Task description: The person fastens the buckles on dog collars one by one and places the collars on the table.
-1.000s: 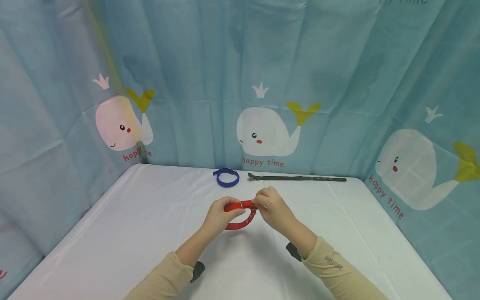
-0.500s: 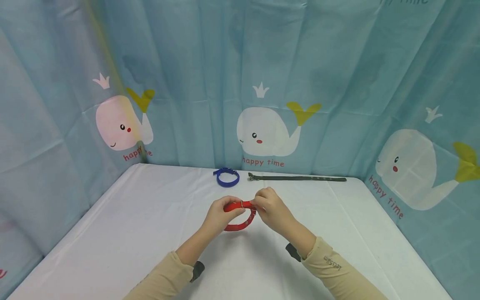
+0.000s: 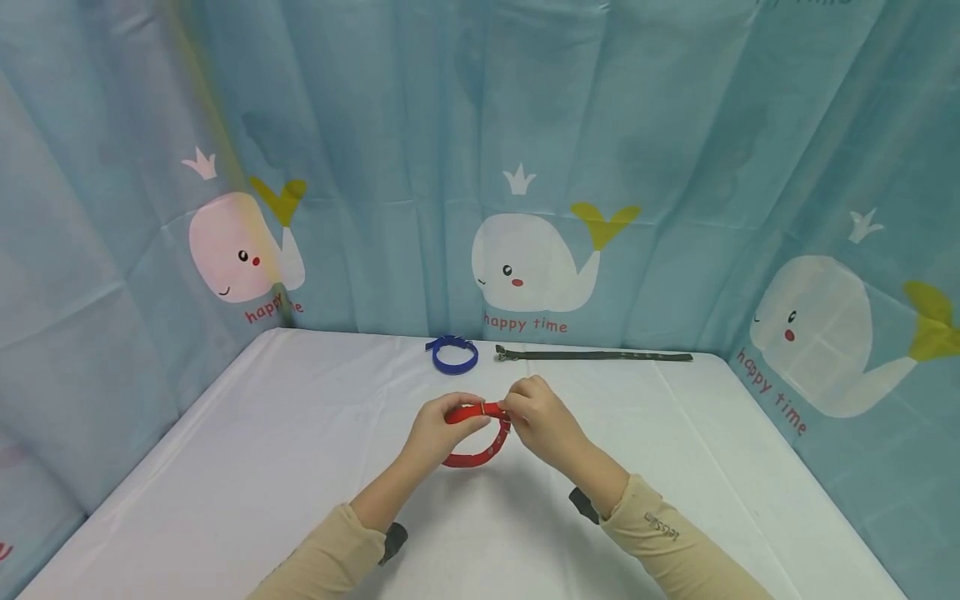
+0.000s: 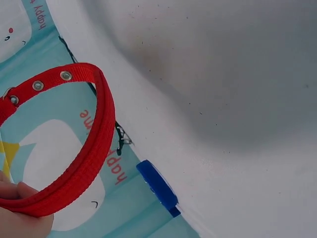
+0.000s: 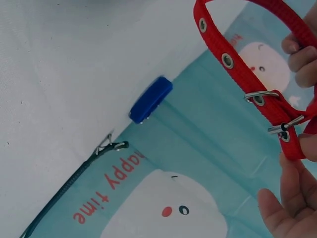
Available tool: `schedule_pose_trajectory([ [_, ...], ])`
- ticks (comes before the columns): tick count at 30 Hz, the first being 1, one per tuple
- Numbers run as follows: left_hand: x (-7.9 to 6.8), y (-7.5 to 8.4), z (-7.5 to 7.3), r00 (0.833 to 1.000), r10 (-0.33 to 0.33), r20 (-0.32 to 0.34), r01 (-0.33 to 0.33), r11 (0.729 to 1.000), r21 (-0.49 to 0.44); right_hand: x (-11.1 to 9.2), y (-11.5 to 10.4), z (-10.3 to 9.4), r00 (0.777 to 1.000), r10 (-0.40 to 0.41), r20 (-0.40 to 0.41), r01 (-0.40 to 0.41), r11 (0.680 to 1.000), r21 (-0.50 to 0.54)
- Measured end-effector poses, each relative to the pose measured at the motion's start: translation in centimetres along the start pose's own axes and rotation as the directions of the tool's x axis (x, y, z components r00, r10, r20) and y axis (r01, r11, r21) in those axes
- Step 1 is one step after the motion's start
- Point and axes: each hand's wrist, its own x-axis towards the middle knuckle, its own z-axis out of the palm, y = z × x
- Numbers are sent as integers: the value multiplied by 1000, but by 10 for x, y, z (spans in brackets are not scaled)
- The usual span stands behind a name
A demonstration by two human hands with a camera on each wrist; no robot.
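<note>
A red collar (image 3: 472, 459), looped into a ring, is held up over the white table between both hands. My left hand (image 3: 437, 429) grips its left side between thumb and fingers. At the right end, my right hand (image 3: 546, 421) pinches the band by the buckle. The right wrist view shows the metal buckle (image 5: 285, 128) on the strap, a metal ring (image 5: 260, 95) just above it, and eyelets along the band. Fingers of the right hand (image 5: 297, 203) touch the strap right below the buckle. In the left wrist view the loop (image 4: 101, 124) hangs open.
At the table's back edge lies a coiled blue collar (image 3: 455, 367). To its right a dark green collar (image 3: 600, 357) is stretched out straight, buckle end to the left. A blue curtain (image 3: 420, 167) with whale prints surrounds the white table (image 3: 247, 483) at the back and sides.
The lower part of the red loop has swung slightly down and left. My right hand has shifted a touch left along the band; both hands keep their hold.
</note>
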Motion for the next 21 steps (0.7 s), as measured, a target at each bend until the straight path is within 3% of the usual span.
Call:
schedule_pose_trajectory([
  [6, 0, 0, 0, 1000, -8, 1, 8, 1000, -12, 0, 0, 4, 999, -9, -32, 9, 1000, 14],
  [11, 1, 1, -2, 1000, -1, -4, 1, 1000, -6, -2, -1, 7, 998, 67, -23, -64, 991, 116],
  [17, 0, 0, -5, 1000, 1, 1, -1, 1000, -11, -4, 0, 8, 982, 190, -7, -179, 934, 309],
  [21, 0, -2, -5, 1000, -21, 3, 21, 999, -25, -7, 1, 11, 978, 198, -60, -163, 917, 364],
])
